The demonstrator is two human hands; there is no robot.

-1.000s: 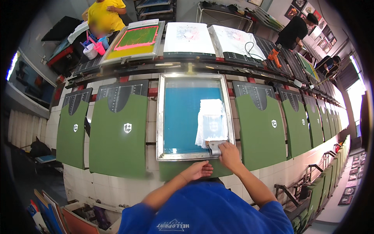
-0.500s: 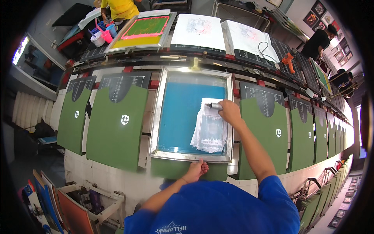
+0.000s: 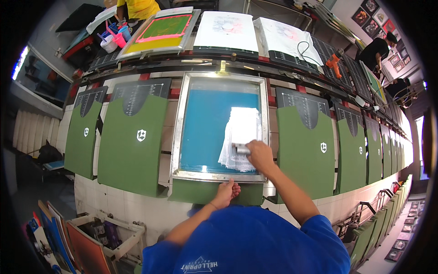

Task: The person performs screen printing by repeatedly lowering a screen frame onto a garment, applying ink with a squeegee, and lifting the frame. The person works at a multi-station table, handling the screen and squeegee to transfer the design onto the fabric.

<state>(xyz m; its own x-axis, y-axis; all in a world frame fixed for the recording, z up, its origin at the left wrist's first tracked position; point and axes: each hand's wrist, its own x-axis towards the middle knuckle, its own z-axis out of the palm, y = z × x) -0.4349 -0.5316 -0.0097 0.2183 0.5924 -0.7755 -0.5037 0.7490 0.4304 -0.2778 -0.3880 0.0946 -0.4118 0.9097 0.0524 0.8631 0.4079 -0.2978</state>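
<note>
A screen-printing frame with a metal rim and blue mesh lies in front of me over a green shirt. My right hand is closed round a small grey squeegee, which rests on the lower right part of the mesh. White ink coats the area above and around the blade, with ragged edges. At the frame's near edge my left hand grips the rim, thumb up and fingers curled.
Green shirts on black boards flank the frame, one close left and one close right. Behind a dark rail lie white shirts, another screen, ink tubs and an orange heat gun. Two people work farther off.
My right hand has drawn the squeegee toward me down the mesh, leaving solid white ink behind it. The left hand keeps to the frame's near edge; the whole view has shifted slightly.
</note>
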